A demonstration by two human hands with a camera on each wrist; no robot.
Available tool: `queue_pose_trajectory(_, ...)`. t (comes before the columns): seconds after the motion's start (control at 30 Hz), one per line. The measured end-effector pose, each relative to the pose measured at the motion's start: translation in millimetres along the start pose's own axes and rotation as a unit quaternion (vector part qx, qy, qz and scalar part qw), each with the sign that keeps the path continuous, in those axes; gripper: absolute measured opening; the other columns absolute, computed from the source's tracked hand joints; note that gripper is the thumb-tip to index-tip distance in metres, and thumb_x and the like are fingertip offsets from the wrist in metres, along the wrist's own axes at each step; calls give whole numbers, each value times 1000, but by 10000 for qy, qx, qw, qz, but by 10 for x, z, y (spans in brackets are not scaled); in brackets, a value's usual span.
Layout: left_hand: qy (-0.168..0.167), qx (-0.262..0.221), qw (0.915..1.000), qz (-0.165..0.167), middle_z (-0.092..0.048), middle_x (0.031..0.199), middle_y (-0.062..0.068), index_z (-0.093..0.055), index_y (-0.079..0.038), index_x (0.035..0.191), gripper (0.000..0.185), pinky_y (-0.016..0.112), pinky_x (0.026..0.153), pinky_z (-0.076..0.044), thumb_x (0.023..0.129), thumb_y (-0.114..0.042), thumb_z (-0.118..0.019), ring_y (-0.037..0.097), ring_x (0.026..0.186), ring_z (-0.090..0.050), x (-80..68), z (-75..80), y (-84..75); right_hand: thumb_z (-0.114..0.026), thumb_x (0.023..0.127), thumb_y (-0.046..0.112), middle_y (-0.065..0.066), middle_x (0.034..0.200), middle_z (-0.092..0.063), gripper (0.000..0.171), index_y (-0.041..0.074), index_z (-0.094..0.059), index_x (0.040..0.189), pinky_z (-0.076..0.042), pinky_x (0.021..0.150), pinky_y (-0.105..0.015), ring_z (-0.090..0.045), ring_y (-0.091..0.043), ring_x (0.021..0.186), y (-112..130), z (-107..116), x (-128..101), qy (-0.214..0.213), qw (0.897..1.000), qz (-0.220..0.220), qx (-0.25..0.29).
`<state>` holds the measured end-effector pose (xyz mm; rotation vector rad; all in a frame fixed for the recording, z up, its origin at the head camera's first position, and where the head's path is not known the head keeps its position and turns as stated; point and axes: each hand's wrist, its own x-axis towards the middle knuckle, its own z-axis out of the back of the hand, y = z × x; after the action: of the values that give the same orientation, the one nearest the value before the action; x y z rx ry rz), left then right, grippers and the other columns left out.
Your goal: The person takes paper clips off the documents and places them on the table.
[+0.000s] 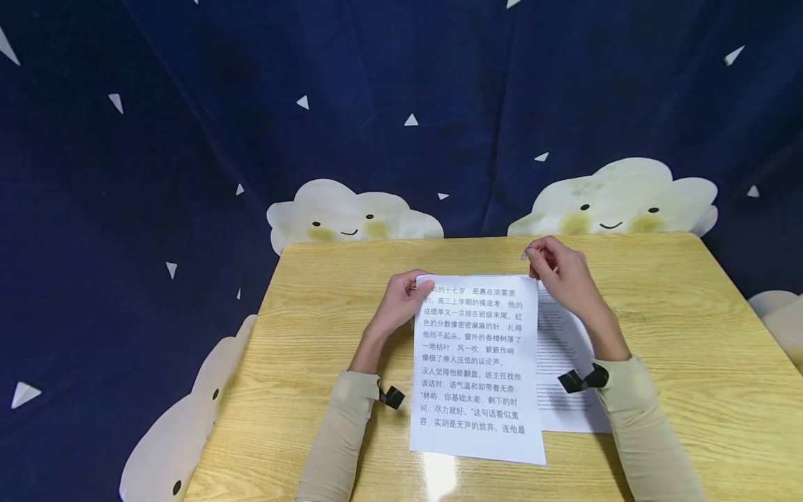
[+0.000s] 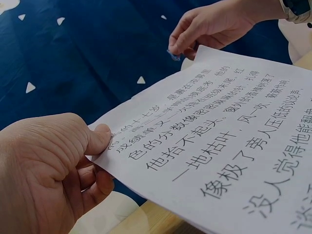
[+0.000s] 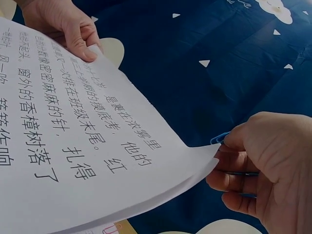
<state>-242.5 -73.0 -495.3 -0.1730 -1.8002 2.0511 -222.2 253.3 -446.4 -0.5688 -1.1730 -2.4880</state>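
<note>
A printed sheet of paper (image 1: 475, 369) with large Chinese text is held up over the table. My left hand (image 1: 406, 300) pinches its top left corner, thumb on the printed face, as the left wrist view also shows. Two paper corners show one over the other in the right wrist view, so at least two sheets lie together. A small blue paper clip (image 3: 220, 138) is pinched between the thumb and fingers of my right hand (image 1: 564, 273), right by the top right corner of the sheets. Whether the clip touches the paper, I cannot tell.
Another page (image 1: 567, 369) with small print lies on the wooden table (image 1: 314, 314), partly under the held sheet and my right forearm. Something small and pink (image 3: 111, 228) shows below the paper's edge. Behind the table hangs a dark blue curtain (image 1: 351, 84) with clouds and triangles.
</note>
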Motion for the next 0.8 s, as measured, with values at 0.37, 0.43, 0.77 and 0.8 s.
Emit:
queue_pose_trajectory(0.37,-89,-12,9999,61,-75,92,21,-73,5,116,20,24,55,-48,106,-7,-61,16,62,-64,0,18,-14,-60,107,11,-7,72,-64,12,2,-67,104,-38,57,-19,-52,-10,61,-38,100,6,-186,9998,-59,-108)
queue_pose_trajectory(0.43,-102,-15,9999,82,-75,93,21,-73,5,117,20,24,55,-47,106,-6,-61,16,62,-63,2,18,-12,-60,107,11,-8,73,-64,13,1,-68,103,-38,57,-19,-52,-10,61,-55,116,7,-228,9997,-51,-119)
queue_pose_trajectory(0.77,-55,-38,10000,13,-76,93,20,-73,3,116,20,23,53,-49,106,-8,-60,16,62,-67,-2,35,7,-61,107,13,-12,77,-66,15,1,-69,102,-39,58,-17,-53,-9,63,-123,188,-1,-304,9993,-149,-179)
queue_pose_trajectory(0.8,-57,-33,10000,12,-76,93,20,-73,3,116,20,23,52,-48,106,-7,-60,16,61,-66,-5,35,6,-61,107,13,-13,78,-67,15,1,-69,102,-39,58,-17,-53,-9,63,-125,199,-2,-313,9992,-162,-182)
